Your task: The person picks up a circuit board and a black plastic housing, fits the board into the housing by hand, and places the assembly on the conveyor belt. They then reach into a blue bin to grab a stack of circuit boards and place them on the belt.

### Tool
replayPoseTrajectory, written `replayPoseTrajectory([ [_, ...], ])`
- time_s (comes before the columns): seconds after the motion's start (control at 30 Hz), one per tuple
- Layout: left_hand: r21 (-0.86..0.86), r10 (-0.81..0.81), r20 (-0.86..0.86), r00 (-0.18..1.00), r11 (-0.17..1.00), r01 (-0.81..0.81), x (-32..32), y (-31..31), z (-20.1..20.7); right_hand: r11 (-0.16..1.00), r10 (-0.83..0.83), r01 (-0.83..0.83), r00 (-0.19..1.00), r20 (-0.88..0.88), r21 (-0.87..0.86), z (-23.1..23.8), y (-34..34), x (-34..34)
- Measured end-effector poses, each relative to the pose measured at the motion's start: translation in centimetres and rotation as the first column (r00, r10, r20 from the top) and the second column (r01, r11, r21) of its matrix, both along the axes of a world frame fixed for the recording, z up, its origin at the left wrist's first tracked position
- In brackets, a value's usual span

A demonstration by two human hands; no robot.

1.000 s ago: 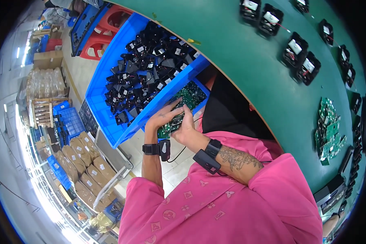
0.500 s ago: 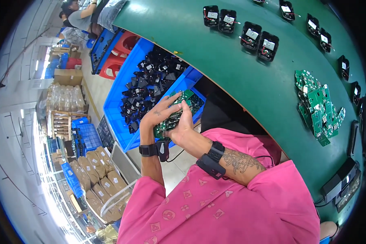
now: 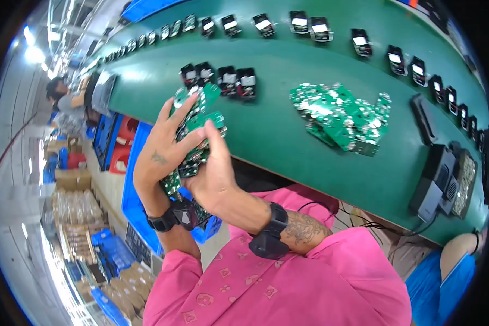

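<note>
A thick bunch of green circuit boards (image 3: 214, 119) is clasped between my two hands, over the table's near edge. My left hand (image 3: 160, 149) covers it from the left, fingers stretched along the boards. From below and the right, my right hand (image 3: 214, 176) presses against them, its thumb up; its other fingers are mostly hidden. Just beyond the bunch, several open black plastic housings (image 3: 238, 83) with white parts and red wires stand in a row. To the right, a loose pile of green circuit boards (image 3: 342, 117) lies on the green table (image 3: 277, 130).
More black housings (image 3: 361, 42) line the table's far side. At the right are a black device (image 3: 437, 174) and a long black object (image 3: 424, 117). A blue bin (image 3: 133, 201) stands below my arms. One co-worker (image 3: 65, 95) sits far left; another person's knee (image 3: 456, 255) shows lower right.
Both hands have lifted the bunch of circuit boards from over the blue bin up to the table edge. The view has turned toward the table.
</note>
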State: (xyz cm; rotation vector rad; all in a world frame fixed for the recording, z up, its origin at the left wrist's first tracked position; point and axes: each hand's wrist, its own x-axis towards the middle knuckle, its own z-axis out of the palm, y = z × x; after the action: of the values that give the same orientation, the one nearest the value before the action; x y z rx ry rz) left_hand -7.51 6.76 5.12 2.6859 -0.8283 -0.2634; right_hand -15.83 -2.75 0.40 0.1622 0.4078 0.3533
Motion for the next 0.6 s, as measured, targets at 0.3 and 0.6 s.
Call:
replayPoseTrajectory([
  [0.3,-0.274,-0.461,0.064,0.885,0.845,0.459,4.0,-17.4,-4.1,0.735,-0.648,0.645,0.759,0.064,-0.212,-0.9,-12.7,0.3],
  [0.6,-0.648,-0.418,-0.041,0.907,0.702,0.295,7.5,-17.6,-9.2,0.625,-0.637,0.66,0.74,0.216,-0.417,-4.6,-13.0,1.2],
])
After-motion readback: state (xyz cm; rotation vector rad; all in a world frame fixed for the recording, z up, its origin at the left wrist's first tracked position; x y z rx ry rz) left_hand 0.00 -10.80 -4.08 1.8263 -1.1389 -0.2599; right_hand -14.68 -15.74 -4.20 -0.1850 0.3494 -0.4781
